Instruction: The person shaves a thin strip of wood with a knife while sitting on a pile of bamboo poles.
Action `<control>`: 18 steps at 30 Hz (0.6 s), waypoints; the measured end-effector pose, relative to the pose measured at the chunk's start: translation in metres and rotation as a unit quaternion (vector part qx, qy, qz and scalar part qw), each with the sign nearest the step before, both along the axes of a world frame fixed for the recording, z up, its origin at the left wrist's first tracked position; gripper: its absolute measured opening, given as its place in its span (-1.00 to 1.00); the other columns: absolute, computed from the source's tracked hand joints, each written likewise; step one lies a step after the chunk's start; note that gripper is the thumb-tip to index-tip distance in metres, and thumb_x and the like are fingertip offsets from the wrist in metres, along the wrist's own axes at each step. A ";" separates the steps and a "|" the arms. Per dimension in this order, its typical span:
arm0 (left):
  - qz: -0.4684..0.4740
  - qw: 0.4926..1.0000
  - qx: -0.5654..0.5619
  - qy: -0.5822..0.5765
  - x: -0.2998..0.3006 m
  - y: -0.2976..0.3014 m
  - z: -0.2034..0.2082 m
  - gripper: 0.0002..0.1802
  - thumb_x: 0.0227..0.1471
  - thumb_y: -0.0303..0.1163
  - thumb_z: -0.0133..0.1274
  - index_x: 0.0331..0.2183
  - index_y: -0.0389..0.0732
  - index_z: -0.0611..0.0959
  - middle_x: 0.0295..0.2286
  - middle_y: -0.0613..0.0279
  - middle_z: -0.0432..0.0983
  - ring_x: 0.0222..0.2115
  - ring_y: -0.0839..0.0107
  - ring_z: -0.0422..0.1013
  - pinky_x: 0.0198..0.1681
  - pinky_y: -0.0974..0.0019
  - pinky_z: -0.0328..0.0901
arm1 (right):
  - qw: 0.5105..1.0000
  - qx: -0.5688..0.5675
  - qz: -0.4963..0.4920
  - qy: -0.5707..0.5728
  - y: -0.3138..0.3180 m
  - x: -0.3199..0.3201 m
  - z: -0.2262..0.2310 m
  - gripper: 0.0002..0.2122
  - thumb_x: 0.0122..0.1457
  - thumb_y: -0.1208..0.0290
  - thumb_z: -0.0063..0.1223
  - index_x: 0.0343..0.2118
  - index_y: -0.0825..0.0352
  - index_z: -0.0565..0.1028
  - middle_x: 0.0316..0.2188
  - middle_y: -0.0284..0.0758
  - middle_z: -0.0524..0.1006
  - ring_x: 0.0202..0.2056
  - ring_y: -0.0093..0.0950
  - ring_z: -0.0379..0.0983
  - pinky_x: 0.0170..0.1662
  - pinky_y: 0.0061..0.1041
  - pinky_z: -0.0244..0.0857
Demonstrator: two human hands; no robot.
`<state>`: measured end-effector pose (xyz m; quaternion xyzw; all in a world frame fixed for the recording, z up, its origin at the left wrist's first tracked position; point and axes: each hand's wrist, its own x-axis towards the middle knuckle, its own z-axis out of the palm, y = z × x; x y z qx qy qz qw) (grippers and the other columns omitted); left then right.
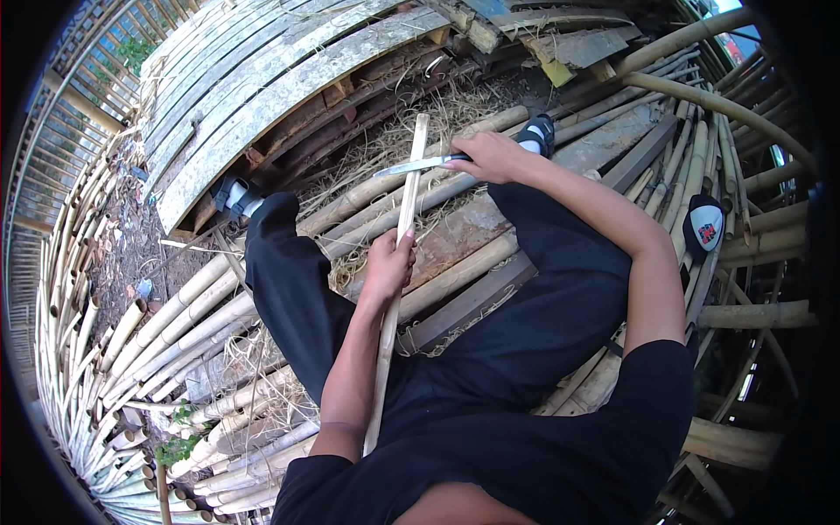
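Observation:
A long, pale split bamboo strip (408,206) runs from beside my torso up between my legs, its far end raised a little past my hands. My left hand (388,265) is closed around the middle of this strip. In my right hand (493,157) is a knife (416,165), gripped by its dark handle. The blade points left and crosses the strip near its far end. Whether the edge bites into the bamboo, I cannot tell. Thin shavings (385,131) lie scattered around and beyond the knife.
Bamboo poles (455,280) and planks lie under and between my legs. A weathered slatted wooden platform (289,70) stands ahead. Stacked bamboo poles (79,367) fill the left side. On the right, a cap-like black and white item (704,226) rests near a bamboo frame (717,105).

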<state>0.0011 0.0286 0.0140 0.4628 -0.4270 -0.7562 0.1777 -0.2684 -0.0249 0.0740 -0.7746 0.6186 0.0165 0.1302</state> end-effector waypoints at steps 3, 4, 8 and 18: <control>0.006 1.000 0.003 0.005 -0.001 0.000 0.000 -0.67 0.24 -0.14 -0.10 -0.43 -0.19 0.41 -0.72 0.51 0.16 -0.80 0.70 0.01 -0.76 0.52 -0.07 | 0.998 0.029 0.049 -0.027 0.001 0.003 -0.001 -0.61 0.22 0.06 -0.09 -0.30 0.38 0.44 -0.56 -0.01 0.49 -0.41 0.04 0.45 -0.31 -0.05 0.30; 0.006 1.000 0.004 0.002 -0.001 0.000 0.000 -0.67 0.24 -0.14 -0.10 -0.43 -0.19 0.41 -0.72 0.51 0.16 -0.80 0.70 0.01 -0.76 0.52 -0.07 | 0.998 0.035 0.051 -0.028 0.001 0.002 -0.002 -0.62 0.22 0.06 -0.10 -0.30 0.37 0.45 -0.56 -0.02 0.49 -0.42 0.04 0.45 -0.31 -0.04 0.30; 0.010 1.000 0.012 0.013 0.004 -0.002 -0.005 -0.66 0.22 -0.14 -0.06 -0.42 -0.23 0.45 -0.72 0.44 0.23 -0.80 0.65 0.10 -0.77 0.47 0.00 | 0.996 0.025 0.077 -0.047 0.000 0.005 -0.004 -0.63 0.25 0.07 -0.14 -0.31 0.35 0.44 -0.57 -0.01 0.48 -0.42 0.04 0.45 -0.33 -0.03 0.30; -0.004 1.000 0.002 0.002 -0.005 0.002 -0.006 -0.70 0.24 -0.15 -0.10 -0.43 -0.15 0.39 -0.73 0.51 0.13 -0.81 0.69 0.01 -0.77 0.51 -0.07 | 0.998 0.006 -0.063 0.027 -0.012 -0.043 -0.003 -0.59 0.29 0.04 -0.26 -0.35 0.35 0.44 -0.53 0.00 0.51 -0.41 0.03 0.45 -0.29 -0.01 0.29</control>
